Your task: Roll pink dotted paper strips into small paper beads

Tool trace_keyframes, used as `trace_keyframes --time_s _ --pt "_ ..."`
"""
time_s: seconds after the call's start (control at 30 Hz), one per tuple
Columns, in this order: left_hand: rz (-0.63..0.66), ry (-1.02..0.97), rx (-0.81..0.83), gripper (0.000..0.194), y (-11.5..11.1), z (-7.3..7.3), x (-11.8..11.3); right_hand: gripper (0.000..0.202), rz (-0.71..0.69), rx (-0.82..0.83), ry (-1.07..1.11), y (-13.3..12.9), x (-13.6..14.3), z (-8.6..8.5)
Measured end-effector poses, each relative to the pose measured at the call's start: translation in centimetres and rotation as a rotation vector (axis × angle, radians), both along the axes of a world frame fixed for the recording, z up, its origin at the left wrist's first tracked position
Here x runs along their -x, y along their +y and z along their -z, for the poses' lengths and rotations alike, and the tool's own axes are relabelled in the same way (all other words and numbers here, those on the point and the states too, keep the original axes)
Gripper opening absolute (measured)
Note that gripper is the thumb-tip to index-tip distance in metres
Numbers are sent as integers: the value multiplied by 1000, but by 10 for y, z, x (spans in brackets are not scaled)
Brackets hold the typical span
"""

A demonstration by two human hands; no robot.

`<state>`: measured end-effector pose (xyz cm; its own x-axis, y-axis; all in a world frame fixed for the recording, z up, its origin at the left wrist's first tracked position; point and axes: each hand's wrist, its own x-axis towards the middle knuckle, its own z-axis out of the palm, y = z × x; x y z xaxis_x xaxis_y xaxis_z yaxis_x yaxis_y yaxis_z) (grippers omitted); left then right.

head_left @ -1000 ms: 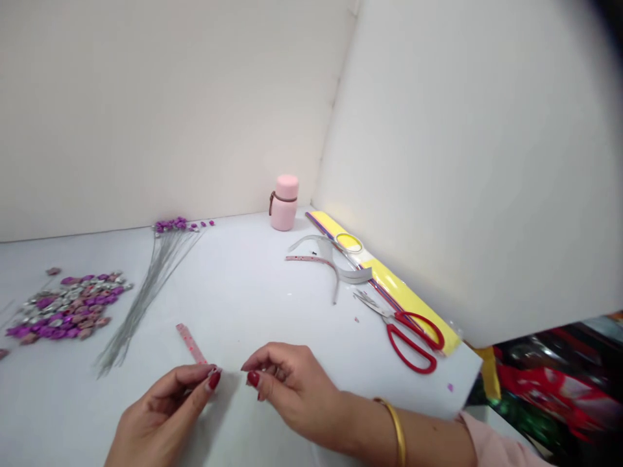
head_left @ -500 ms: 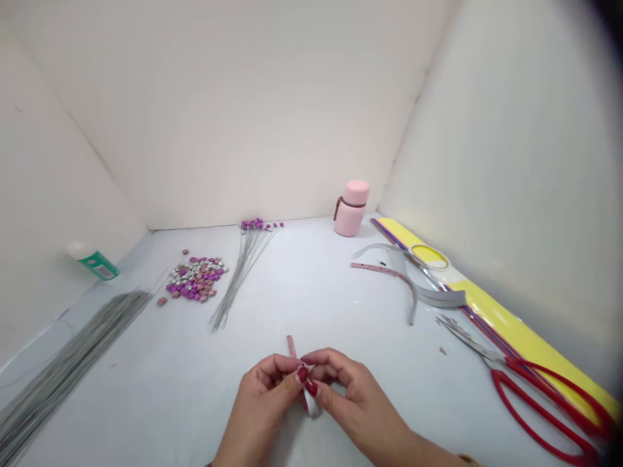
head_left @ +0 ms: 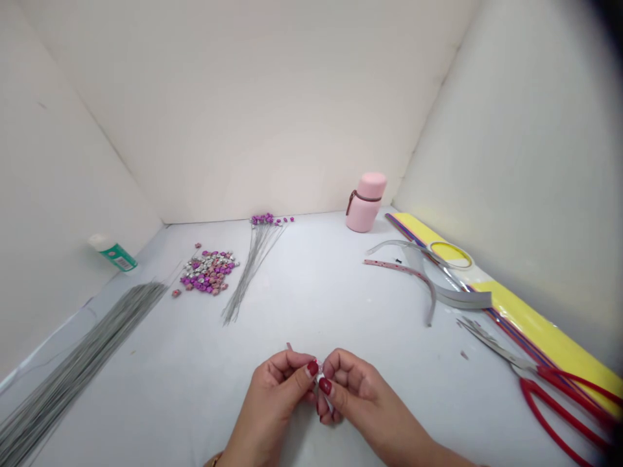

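Close together at the lower middle of the table, my left hand (head_left: pixel 282 389) and my right hand (head_left: pixel 353 392) pinch one narrow paper strip (head_left: pixel 320 375), pink glittery on one face and white on the other. The strip is folded between my thumbs and fingertips. One pink end sticks out past my left fingers, and a white part hangs below my right thumb. Fingers cover most of the fold, so its exact shape is hidden.
Stars (head_left: pixel 207 272) in purple, pink and silver lie left, beside grey wires (head_left: pixel 92 350), star-tipped wires (head_left: pixel 248 279) and a glue bottle (head_left: pixel 117 255). At right are a pink flask (head_left: pixel 365 206), loose strips (head_left: pixel 462 299), a tape roll (head_left: pixel 472 263), yellow sheets (head_left: pixel 525 327) and red-handled scissors (head_left: pixel 528 370).
The view has shifted, so the table things sit a little further right. My fingers have moved on the strip: less of its pink end shows, and the white loop below is mostly covered.
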<state>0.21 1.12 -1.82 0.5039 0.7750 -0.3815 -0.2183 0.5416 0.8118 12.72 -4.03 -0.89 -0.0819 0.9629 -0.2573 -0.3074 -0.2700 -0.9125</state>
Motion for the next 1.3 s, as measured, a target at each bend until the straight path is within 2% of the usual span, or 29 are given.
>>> trace_keyframes --time_s 0.23,0.47,0.63,0.8,0.93,1.03,1.2,1.3 --pt "-28 95 -67 17 -2 0 2 32 17 84 -62 0 0 4" --pt "50 239 -214 13 2 -7 6 30 79 97 -93 0 -2 4" --pt "36 358 -441 10 0 -12 8 32 80 131 -33 1 -2 3" --pt "10 455 -823 12 -1 -18 12 31 58 102 -10 0 -2 3" --pt "26 429 -958 18 0 -19 14 31 80 116 9 0 -3 3" --pt "53 417 -917 18 -2 -17 13 31 126 129 22 0 -4 1" --pt "71 318 -536 15 -3 -12 8 33 121 118 -19 -1 -3 1" --pt "101 215 -400 14 -1 -10 6 34 117 123 -57 -1 -2 4"
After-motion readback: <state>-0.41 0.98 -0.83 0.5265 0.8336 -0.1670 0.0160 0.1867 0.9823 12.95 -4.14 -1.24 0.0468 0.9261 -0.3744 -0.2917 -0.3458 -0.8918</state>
